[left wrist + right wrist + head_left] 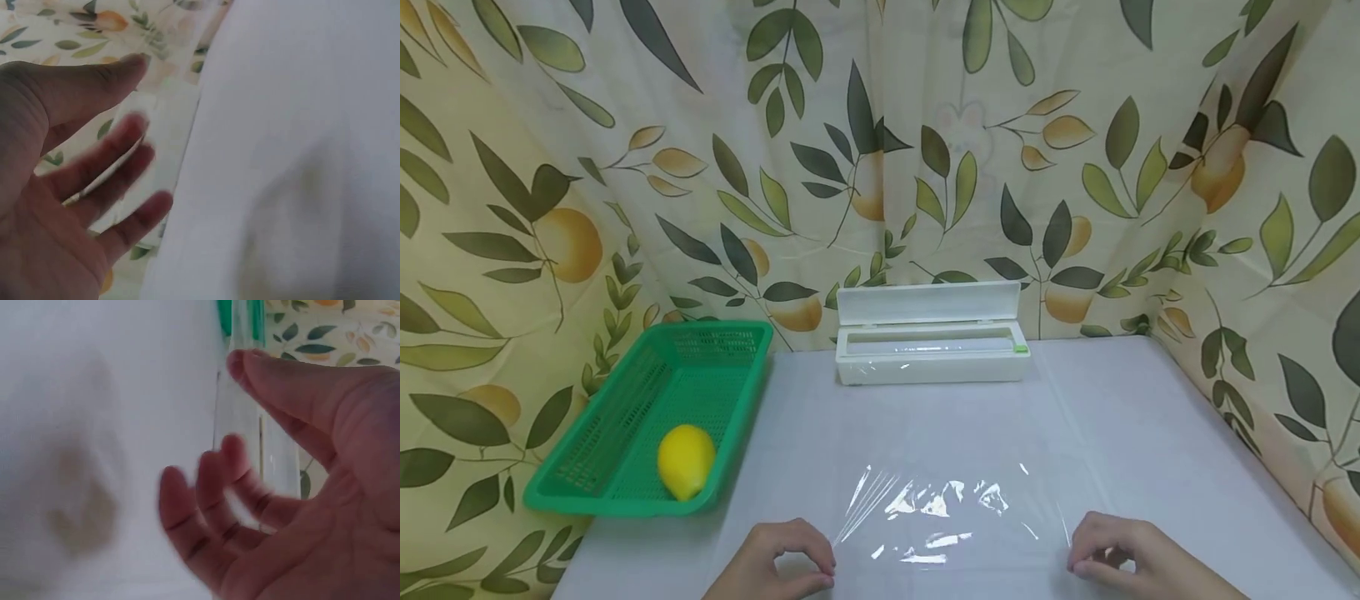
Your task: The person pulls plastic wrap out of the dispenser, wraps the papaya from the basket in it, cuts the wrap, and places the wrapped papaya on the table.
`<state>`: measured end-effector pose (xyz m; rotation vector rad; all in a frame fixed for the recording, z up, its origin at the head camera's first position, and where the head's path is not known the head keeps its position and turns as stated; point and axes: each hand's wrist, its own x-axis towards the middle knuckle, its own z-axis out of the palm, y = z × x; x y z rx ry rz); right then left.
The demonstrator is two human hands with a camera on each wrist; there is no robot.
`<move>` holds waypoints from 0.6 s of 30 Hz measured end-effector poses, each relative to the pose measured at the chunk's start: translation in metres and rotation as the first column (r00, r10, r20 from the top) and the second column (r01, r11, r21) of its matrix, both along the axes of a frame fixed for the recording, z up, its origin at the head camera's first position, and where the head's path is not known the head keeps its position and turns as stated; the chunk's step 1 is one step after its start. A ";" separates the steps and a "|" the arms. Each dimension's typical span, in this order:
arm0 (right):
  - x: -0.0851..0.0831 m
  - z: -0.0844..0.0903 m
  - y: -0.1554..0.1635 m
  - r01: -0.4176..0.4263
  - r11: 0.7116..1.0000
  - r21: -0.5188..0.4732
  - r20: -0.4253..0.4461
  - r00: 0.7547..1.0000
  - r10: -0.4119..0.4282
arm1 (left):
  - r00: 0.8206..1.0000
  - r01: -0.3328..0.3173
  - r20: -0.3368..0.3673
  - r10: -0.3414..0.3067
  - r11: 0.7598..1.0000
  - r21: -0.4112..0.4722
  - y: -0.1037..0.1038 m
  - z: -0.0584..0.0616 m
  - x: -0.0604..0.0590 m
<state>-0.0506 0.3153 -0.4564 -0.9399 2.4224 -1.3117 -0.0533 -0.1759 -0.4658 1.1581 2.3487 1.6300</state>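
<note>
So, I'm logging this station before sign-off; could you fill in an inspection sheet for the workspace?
Surface: pale tabletop, flat.
Job's things: clear film spread between the hands, creased and glinting; white dispenser box beyond it, lid raised. Whether the film is still joined to the roll: cannot tell.
Clutter: green basket at the left, holding one lemon.
Grippers: left hand and right hand each pinch the film.
Cables: nothing seen.
Surroundings: leaf-and-fruit patterned curtain behind and at both sides.
</note>
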 end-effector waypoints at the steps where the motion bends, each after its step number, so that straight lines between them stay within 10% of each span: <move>1: 0.002 -0.002 0.000 0.011 1.000 0.005 0.014 1.000 -0.011 | 1.000 -0.022 -0.006 0.022 1.000 -0.013 0.000 -0.002 0.001; 5: 0.007 -0.007 0.000 0.015 1.000 0.017 0.119 0.993 -0.017 | 0.996 -0.077 -0.052 0.074 0.996 -0.046 0.002 -0.008 0.004; 9: 0.009 -0.010 -0.004 0.054 0.997 0.053 0.226 0.972 -0.065 | 0.989 -0.050 0.139 0.057 0.997 -0.054 0.002 -0.010 0.008; 13: 0.011 -0.011 -0.012 0.238 0.956 0.170 0.188 0.945 -0.269 | 0.940 -0.073 0.326 0.097 0.994 -0.084 0.007 -0.010 0.011; 18: 0.016 -0.014 -0.026 0.450 0.859 0.243 0.073 0.875 -0.479 | 0.869 -0.245 0.401 0.292 0.955 -0.165 0.020 -0.013 0.012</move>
